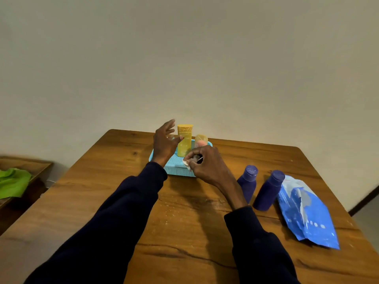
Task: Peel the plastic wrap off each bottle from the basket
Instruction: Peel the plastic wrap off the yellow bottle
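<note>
Currently itemising the desk (184, 222): a light-blue basket (176, 170) is sitting toward the far edge, holding a tall yellow bottle (184, 145) upright and a shorter yellow-and-pink bottle (201, 140) just beside it. The left hand (165, 145) is reaching over the basket with fingers spread wide, gripping nothing, its thumb tip touching the tall yellow bottle. The right hand (207, 165) is curling round a pale crumpled scrap (187, 161), probably peeled plastic wrap, though it is too small to tell for certain. A purple bottle (248, 182) and a second purple bottle (268, 190) are standing outside the basket on the right, looking bare, with a blue pouch (307, 212) lying just beside them. The step in hand looks like fetching the next bottle. Advice: drop the scrap first to free the right hand, grip the tall yellow bottle round its body, and lift it straight up so that its neighbour is not tipped. Then start the film at a seam near the cap.
</note>
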